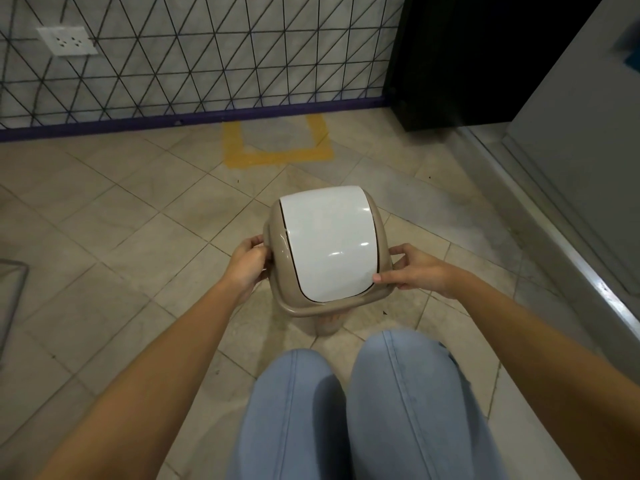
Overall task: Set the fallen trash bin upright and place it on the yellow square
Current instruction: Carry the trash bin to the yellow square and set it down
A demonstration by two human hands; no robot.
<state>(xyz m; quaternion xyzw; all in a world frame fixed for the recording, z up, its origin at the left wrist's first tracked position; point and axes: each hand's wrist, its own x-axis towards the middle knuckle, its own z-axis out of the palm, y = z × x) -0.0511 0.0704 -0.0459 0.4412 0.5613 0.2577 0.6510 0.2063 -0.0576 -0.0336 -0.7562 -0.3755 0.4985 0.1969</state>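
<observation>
A single head-worn view looks forward and steeply down, close over the tiled floor [104, 220] toward the wall [207, 57]

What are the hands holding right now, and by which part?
Both hands grip the beige plastic trash bin with the white swing lid at its top rim: left hand on the left side, right hand on the right.

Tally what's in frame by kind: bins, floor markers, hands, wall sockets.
Trash bin: 1, beige with a white lid, upright, held at its sides
Yellow square: 1, taped on the floor by the wall, nothing on it
Hands: 2, left hand and right hand, both gripping the bin
Wall socket plate: 1
Total: 5
</observation>
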